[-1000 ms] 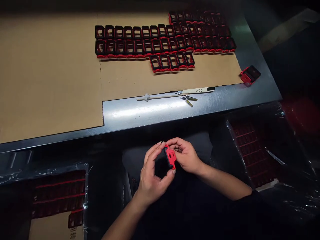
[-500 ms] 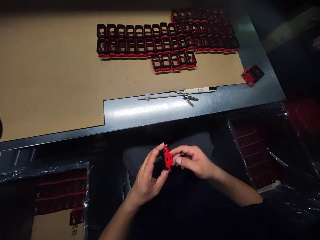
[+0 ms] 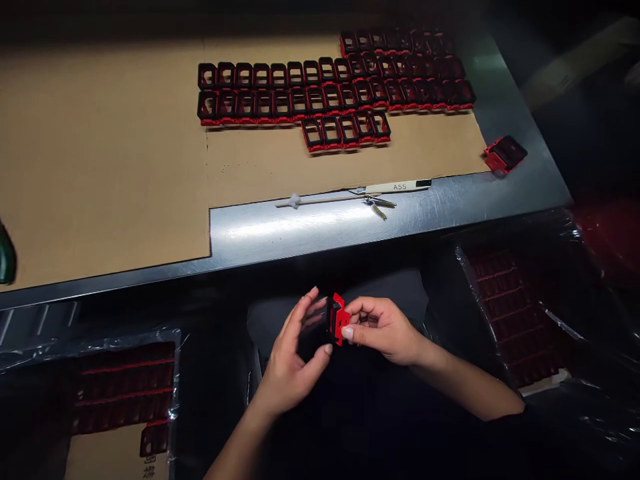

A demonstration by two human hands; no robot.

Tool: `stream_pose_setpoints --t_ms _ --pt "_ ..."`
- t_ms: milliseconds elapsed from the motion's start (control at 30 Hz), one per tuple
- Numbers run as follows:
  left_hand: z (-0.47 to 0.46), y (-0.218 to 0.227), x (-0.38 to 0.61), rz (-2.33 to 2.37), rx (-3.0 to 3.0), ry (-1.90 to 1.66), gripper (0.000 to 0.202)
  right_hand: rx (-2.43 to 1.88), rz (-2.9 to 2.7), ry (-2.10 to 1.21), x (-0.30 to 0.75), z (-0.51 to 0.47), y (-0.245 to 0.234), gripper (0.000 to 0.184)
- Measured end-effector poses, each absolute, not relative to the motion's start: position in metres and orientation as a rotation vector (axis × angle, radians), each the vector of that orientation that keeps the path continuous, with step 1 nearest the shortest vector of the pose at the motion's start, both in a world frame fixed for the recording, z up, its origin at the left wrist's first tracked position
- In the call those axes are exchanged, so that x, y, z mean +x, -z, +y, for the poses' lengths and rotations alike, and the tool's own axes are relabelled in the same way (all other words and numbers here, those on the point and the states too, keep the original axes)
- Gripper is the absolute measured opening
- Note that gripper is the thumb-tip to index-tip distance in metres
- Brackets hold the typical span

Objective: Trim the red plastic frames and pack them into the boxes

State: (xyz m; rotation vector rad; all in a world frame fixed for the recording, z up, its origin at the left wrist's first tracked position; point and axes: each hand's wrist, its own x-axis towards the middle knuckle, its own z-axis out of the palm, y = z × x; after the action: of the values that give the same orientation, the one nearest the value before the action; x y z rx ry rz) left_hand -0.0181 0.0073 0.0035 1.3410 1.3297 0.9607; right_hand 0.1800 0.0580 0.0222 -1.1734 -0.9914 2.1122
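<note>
Between my hands, below the table's front edge, is a small red and black plastic frame (image 3: 340, 323), its red side facing right. My right hand (image 3: 383, 331) pinches its red side between thumb and fingers. My left hand (image 3: 296, 357) is open, thumb and fingers spread around the black side with a gap to it. Beyond them on the table lie a craft knife (image 3: 400, 187) marked A55, a thin stick with white fluff (image 3: 295, 200), and a small metal clipper-like tool (image 3: 379, 205).
Rows of similar frames (image 3: 283, 103) stand on cardboard (image 3: 115, 153) over the metal table (image 3: 260, 230). A single frame (image 3: 506, 155) lies near the right edge. Plastic-lined boxes with more frames flank me, left (image 3: 175, 373) and right (image 3: 465, 267). A dark green object (image 3: 6, 257) shows at far left.
My left hand has let go of the frame and opened. My right hand has closed on the frame's red side. The whole view has shifted slightly.
</note>
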Motion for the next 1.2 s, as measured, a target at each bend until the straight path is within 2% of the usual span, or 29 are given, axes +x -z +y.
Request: stream_pose_setpoints --t_ms 67,100,167,233,433,667,867,1067,1200 --pt "0.008 -0.001 -0.017 1.496 1.036 -0.953 0.036 -1.212 -1.051 -2.041 0.181 0.057 -0.021 0.026" --pt "0.009 -0.001 -0.015 1.562 0.931 -0.929 0.031 -1.231 -1.095 -2.004 0.181 0.057 -0.021 0.026" --pt "0.011 -0.001 -0.013 1.608 0.829 -0.870 0.054 -1.257 -1.189 -1.933 0.182 0.056 -0.021 0.024" --pt "0.012 -0.002 -0.010 1.549 0.786 -0.877 0.063 -1.261 -1.277 -1.878 0.182 0.056 -0.023 0.021" --pt "0.007 -0.013 -0.006 1.286 0.756 -0.836 0.034 -1.240 -1.418 -1.784 0.182 0.053 -0.023 0.015" --pt "0.011 -0.027 -0.004 1.327 0.839 -0.685 0.019 -1.189 -0.928 -2.133 0.180 0.053 -0.018 0.027" --pt "0.020 -0.028 -0.004 1.381 0.869 -0.623 0.035 -1.153 -1.069 -2.081 0.178 0.051 -0.019 0.018" --pt "0.024 -0.031 -0.005 1.412 0.864 -0.605 0.047 -1.088 -1.606 -1.650 0.179 0.052 -0.018 0.006" --pt "0.022 -0.038 -0.001 1.498 0.878 -0.631 0.059 -1.018 -1.672 -1.481 0.177 0.053 -0.013 0.015"
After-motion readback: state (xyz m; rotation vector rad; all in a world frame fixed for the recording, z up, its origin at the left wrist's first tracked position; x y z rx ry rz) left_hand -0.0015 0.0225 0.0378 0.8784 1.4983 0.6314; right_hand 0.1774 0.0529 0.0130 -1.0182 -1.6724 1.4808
